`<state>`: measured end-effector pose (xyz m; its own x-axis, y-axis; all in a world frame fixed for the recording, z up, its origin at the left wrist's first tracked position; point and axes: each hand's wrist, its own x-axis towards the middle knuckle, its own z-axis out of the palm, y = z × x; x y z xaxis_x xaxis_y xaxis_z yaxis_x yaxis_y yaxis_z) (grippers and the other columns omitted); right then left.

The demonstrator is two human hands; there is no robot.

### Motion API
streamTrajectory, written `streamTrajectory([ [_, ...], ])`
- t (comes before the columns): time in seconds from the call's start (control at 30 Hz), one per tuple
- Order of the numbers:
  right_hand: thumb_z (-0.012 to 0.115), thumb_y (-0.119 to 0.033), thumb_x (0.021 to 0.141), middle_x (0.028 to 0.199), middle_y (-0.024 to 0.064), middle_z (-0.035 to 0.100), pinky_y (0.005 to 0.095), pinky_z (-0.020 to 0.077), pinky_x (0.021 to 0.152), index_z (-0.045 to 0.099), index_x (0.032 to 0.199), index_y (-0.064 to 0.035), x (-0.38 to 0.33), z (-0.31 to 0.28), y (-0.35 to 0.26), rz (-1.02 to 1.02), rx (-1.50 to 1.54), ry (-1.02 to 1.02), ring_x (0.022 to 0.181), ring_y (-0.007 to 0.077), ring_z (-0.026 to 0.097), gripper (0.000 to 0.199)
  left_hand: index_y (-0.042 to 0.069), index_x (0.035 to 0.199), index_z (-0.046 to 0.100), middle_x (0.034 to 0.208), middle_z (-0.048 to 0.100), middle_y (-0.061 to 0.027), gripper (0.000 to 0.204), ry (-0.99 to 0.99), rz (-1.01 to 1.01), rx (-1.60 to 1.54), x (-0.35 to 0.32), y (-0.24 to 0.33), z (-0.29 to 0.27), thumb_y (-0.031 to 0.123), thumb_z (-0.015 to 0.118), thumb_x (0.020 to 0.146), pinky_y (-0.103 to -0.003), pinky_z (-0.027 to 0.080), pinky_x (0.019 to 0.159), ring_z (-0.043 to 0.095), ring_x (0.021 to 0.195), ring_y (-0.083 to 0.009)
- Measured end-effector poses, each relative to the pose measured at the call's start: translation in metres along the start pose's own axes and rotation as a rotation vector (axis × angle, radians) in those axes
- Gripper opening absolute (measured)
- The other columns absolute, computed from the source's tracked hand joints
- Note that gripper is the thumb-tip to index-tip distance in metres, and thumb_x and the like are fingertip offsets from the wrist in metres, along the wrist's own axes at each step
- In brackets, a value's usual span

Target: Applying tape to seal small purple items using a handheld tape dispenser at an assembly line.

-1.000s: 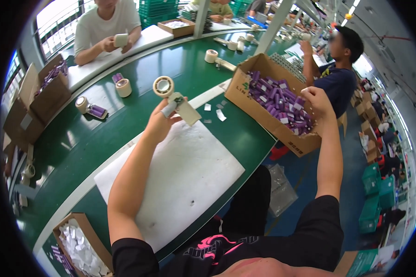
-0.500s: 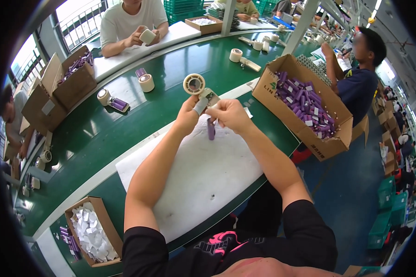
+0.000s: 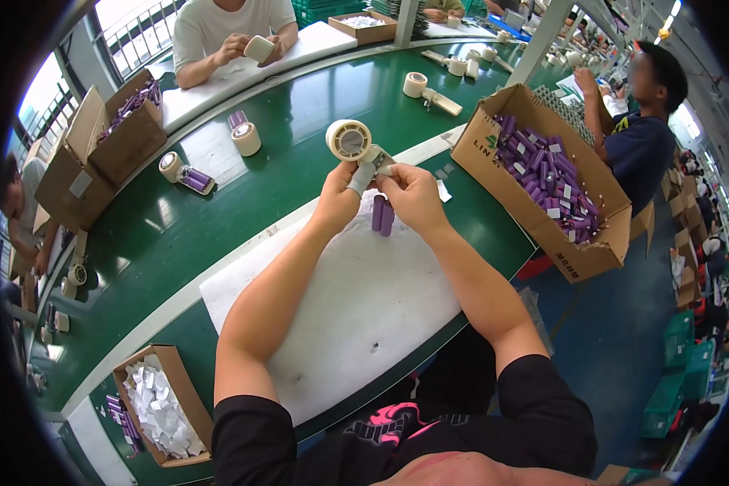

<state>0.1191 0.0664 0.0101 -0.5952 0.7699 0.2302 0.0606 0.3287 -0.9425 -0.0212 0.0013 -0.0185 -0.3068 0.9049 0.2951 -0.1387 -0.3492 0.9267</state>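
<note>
Over the white work mat (image 3: pixel 364 304), my left hand (image 3: pixel 338 199) is closed around the grey-and-cream handle of a handheld fan (image 3: pixel 350 139). Its round, ringed head points up and away from me. My right hand (image 3: pixel 413 198) is closed in a pinch at the handle's right side, where the fingertips hide what they hold. Just below those fingers hangs a purple two-cell battery pack (image 3: pixel 383 216), its cells side by side; what it hangs from is hidden. A small white slip (image 3: pixel 443 191) lies beside my right hand.
At right stands a cardboard box (image 3: pixel 494 174) of purple battery packs; a smaller box (image 3: pixel 194 401) of white slips sits lower left. Purple packs (image 3: pixel 122 423) lie beside it. More fans (image 3: pixel 245 139) rest on the green belt (image 3: pixel 300 109). Co-workers sit across (image 3: pixel 233 36) and at right (image 3: pixel 644 138).
The purple battery pack has turned from edge-on to showing both cells. The fan head has tilted and shifted slightly right, with both hands still at the handle. My view has shifted slightly.
</note>
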Motion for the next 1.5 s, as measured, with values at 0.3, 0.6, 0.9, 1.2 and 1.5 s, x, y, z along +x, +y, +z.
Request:
streamTrajectory([
  [0.3, 0.062, -0.008, 0.092, 0.072, 0.0040, 0.066, 0.0222, 0.0380, 0.049, 0.065, 0.087, 0.0009, -0.004, -0.005, -0.005, 0.185, 0.235, -0.046, 0.053, 0.0052, 0.051, 0.011, 0.001, 0.125, 0.058, 0.111, 0.068, -0.0134, 0.030, 0.045, 0.228, 0.483, -0.006, -0.008, 0.007, 0.002, 0.051, 0.095, -0.033, 0.049, 0.092, 0.065, 0.103, -0.0219],
  [0.6, 0.056, -0.003, 0.092, 0.079, 0.0068, 0.065, 0.0203, 0.0355, 0.051, 0.061, 0.097, -0.0010, 0.000, -0.031, 0.004, 0.420, 0.562, -0.234, 0.057, 0.0066, 0.050, 0.007, 0.009, 0.133, 0.060, 0.114, 0.070, -0.0131, 0.050, -0.034, 0.271, 0.613, -0.012, -0.018, 0.009, -0.009, 0.046, 0.088, -0.033, 0.048, 0.094, 0.064, 0.105, -0.0214],
  [0.9, 0.063, -0.003, 0.089, 0.115, 0.0181, 0.058, 0.0327, 0.0526, 0.082, 0.059, 0.119, 0.0021, -0.031, 0.035, 0.005, -0.434, -0.202, 0.005, 0.102, 0.0296, 0.061, 0.030, 0.011, 0.129, 0.050, 0.106, 0.057, -0.0025, 0.026, 0.448, -0.067, -0.281, 0.010, 0.001, -0.002, 0.017, 0.049, 0.104, -0.028, 0.048, 0.074, 0.056, 0.095, -0.0126],
  [1.2, 0.075, -0.010, 0.085, 0.085, 0.0068, 0.067, 0.0280, 0.0515, 0.071, 0.065, 0.095, 0.0022, -0.011, 0.015, 0.016, 0.128, 0.059, -0.121, 0.077, 0.0130, 0.063, 0.018, 0.014, 0.128, 0.053, 0.108, 0.056, -0.0022, 0.027, 0.349, -0.117, -0.316, 0.002, 0.019, 0.008, 0.026, 0.050, 0.105, -0.030, 0.052, 0.071, 0.058, 0.091, -0.0143],
  [1.5, 0.074, -0.008, 0.086, 0.091, 0.0059, 0.065, 0.0260, 0.0495, 0.075, 0.064, 0.102, 0.0052, -0.011, 0.013, 0.021, 0.182, 0.326, -0.172, 0.081, 0.0109, 0.060, 0.023, 0.013, 0.124, 0.054, 0.100, 0.055, -0.0022, 0.023, 0.308, -0.146, -0.389, -0.002, 0.023, 0.009, 0.024, 0.051, 0.105, -0.027, 0.049, 0.062, 0.055, 0.077, -0.0121],
])
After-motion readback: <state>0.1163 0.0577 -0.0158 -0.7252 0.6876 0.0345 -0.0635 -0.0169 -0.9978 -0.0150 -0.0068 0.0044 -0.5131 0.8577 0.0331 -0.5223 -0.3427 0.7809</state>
